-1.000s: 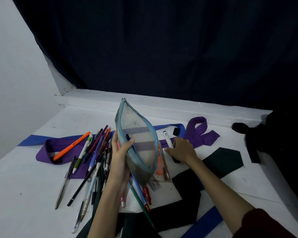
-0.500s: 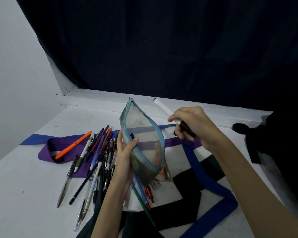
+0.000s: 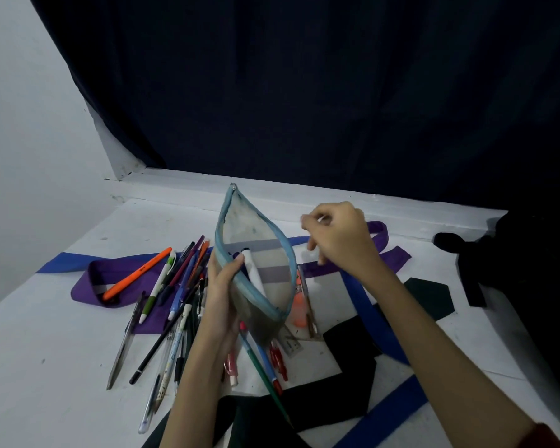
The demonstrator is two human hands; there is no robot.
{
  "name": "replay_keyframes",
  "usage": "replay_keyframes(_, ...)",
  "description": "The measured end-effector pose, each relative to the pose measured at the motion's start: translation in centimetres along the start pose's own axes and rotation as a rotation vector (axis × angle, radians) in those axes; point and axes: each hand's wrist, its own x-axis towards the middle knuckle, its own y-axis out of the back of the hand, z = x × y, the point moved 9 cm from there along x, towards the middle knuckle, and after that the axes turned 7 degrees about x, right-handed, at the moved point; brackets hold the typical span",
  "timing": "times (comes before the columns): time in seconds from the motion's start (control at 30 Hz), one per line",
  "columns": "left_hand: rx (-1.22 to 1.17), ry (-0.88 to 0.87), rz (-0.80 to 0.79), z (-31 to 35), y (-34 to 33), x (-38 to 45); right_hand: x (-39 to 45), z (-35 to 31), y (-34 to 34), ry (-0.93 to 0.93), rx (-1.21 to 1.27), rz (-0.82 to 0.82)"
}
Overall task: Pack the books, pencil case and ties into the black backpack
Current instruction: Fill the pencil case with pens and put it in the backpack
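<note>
My left hand (image 3: 222,295) grips the near rim of a see-through mesh pencil case (image 3: 265,234) with a light blue zip and holds it upright, its mouth wide open. A white marker (image 3: 254,274) with a black cap lies inside the case. My right hand (image 3: 343,237) hovers just right of the case's mouth, fingers loosely curled and holding nothing. Several pens (image 3: 175,286) lie scattered left of and under the case. A purple tie (image 3: 91,282), a blue tie (image 3: 369,318) and a dark tie (image 3: 430,295) lie across the white surface. The black backpack (image 3: 530,279) sits at the right edge.
An orange pen (image 3: 136,273) lies on the purple tie at the left. A dark curtain (image 3: 304,92) hangs behind the white surface (image 3: 46,367), and a raised ledge (image 3: 181,189) runs along its back. No books are in view.
My right hand lifted the white marker from the surface, carried it over the case and let it go. The marker now lies inside the case. My left hand kept the case open.
</note>
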Motion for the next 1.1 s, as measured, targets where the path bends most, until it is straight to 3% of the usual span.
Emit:
replay_keyframes(0.07,-0.014,0.001,0.004,0.4,0.7,0.2,0.0,3.0,0.0,-0.09,-0.027,0.003)
replay_keyframes(0.23,-0.014,-0.026,0.008,1.6,2.4,0.7,-1.5,11.1,-4.7,-0.311,-0.291,-0.247)
replay_keyframes(0.47,0.004,-0.015,0.007,1.5,3.1,0.9,-2.1,13.7,-7.4,-0.402,-0.331,-0.315)
replay_keyframes(0.7,-0.003,-0.054,0.007,1.7,2.3,0.6,-1.1,12.7,-5.7,-0.413,-0.129,-0.1)
replay_keyframes(0.9,0.021,-0.031,-0.006,1.3,2.1,0.5,-2.1,13.0,-8.5,-0.426,-0.254,-0.323)
replay_keyframes(1.1,0.002,-0.042,0.004,1.4,1.6,0.3,-1.8,13.0,-5.9,-0.472,-0.071,-0.127)
